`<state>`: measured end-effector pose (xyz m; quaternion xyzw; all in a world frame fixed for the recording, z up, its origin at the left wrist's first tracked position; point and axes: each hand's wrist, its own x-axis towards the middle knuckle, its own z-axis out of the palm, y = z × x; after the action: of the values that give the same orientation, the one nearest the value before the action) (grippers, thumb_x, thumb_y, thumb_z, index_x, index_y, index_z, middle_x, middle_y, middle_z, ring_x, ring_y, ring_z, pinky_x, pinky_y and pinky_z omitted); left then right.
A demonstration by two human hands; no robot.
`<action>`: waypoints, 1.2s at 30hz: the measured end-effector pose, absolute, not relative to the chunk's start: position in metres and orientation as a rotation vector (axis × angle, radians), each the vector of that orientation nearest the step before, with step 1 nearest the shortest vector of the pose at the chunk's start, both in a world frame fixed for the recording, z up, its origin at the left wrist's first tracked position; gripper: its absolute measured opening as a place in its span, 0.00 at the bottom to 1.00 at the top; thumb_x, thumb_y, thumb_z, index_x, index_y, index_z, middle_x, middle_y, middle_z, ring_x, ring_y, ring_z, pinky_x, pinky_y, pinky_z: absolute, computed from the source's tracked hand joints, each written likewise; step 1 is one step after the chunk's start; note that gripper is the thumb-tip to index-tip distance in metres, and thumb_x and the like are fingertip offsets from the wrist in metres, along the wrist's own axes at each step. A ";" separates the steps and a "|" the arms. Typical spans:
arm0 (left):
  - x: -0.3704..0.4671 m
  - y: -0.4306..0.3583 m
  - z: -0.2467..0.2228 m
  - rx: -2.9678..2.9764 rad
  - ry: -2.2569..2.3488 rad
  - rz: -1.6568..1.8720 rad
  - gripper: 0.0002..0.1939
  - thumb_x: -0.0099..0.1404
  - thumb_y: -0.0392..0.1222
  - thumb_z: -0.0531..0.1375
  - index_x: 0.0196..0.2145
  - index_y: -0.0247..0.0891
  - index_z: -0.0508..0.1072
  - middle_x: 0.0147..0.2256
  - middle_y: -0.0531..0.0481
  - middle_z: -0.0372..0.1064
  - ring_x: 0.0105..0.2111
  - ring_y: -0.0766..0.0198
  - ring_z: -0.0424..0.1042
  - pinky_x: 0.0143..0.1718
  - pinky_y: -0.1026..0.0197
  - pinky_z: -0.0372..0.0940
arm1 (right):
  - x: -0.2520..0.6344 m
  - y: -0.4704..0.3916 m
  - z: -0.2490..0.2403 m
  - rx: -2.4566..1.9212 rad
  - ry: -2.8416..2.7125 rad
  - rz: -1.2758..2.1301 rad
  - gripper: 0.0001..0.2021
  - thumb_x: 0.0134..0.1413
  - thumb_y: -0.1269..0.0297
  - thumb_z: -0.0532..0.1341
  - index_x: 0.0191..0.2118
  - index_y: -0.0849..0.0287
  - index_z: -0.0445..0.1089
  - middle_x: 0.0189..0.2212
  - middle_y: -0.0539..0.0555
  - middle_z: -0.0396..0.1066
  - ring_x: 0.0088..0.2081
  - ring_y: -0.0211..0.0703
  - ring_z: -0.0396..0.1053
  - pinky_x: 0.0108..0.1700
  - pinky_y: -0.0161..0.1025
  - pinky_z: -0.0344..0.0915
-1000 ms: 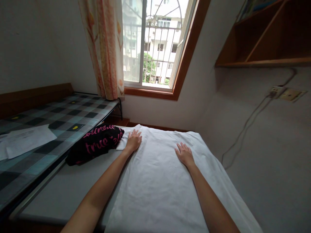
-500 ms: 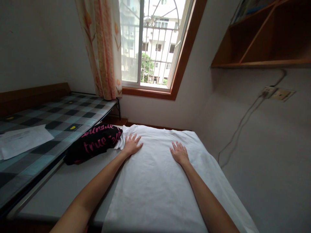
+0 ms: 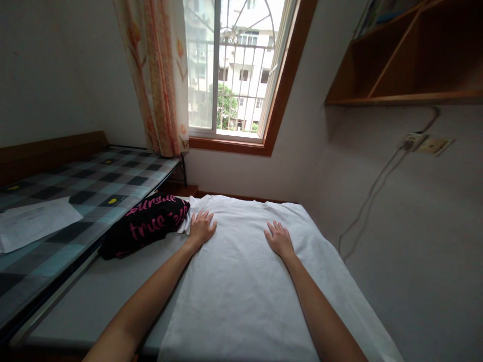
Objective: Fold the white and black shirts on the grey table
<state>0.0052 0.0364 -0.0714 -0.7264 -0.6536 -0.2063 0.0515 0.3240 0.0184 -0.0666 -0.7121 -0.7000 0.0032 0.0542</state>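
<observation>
A white cloth [image 3: 241, 291] is spread over a grey-topped table [image 3: 94, 296], with soft wrinkles at its far end. My left hand [image 3: 202, 229] lies palm down on the cloth's left part, fingers stretched out. Flat on its right part rests my right hand [image 3: 279, 239], fingers slightly apart and pointing away from me. Neither hand holds anything. Just left of my left hand is a bundled black cloth [image 3: 147, 226] with pink lettering, touching the white cloth's far left corner.
A bed with a checked mattress [image 3: 124, 173] stands along the left, with white papers [image 3: 37, 221] on it. Ahead are a curtain [image 3: 162, 75] and a barred window [image 3: 241, 75]. A wooden shelf [image 3: 392, 55] and a socket with a cable [image 3: 413, 142] are on the right wall.
My left hand has shifted slightly to the left and towards me on the white cloth. My right hand stays nearly where it was.
</observation>
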 end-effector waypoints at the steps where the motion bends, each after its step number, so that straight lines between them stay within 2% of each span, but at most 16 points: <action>1: 0.005 0.037 -0.072 -2.216 -1.998 -0.626 0.22 0.67 0.49 0.50 0.56 0.44 0.68 0.59 0.47 0.63 0.62 0.50 0.54 0.63 0.43 0.44 | 0.324 0.017 -0.067 -2.159 -2.125 0.007 0.26 0.65 0.54 0.45 0.65 0.56 0.56 0.67 0.58 0.49 0.66 0.50 0.45 0.65 0.48 0.40; 4: 0.005 0.038 -0.072 -2.233 -2.018 -0.619 0.22 0.67 0.50 0.50 0.56 0.45 0.67 0.60 0.47 0.62 0.62 0.50 0.54 0.63 0.43 0.44 | 0.323 0.011 -0.067 -2.174 -2.113 0.013 0.27 0.65 0.52 0.44 0.65 0.58 0.56 0.67 0.59 0.49 0.67 0.52 0.44 0.65 0.51 0.40; 9: 0.005 0.039 -0.072 -2.247 -2.011 -0.618 0.23 0.67 0.49 0.50 0.57 0.43 0.67 0.60 0.46 0.62 0.62 0.50 0.54 0.63 0.43 0.45 | 0.321 0.006 -0.068 -2.209 -2.131 0.072 0.31 0.65 0.47 0.43 0.67 0.56 0.50 0.68 0.60 0.44 0.68 0.54 0.40 0.64 0.53 0.39; 36: 0.005 0.038 -0.069 -2.271 -2.019 -0.577 0.22 0.68 0.48 0.49 0.57 0.43 0.66 0.60 0.45 0.61 0.62 0.50 0.54 0.63 0.43 0.44 | 0.321 0.006 -0.066 -2.222 -2.132 0.101 0.30 0.65 0.47 0.43 0.67 0.55 0.50 0.68 0.58 0.43 0.68 0.52 0.39 0.65 0.51 0.38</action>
<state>0.0052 0.0379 -0.0685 -0.7340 -0.6526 -0.1864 0.0243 0.3214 0.0061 -0.0659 -0.7208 -0.6917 0.0328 0.0301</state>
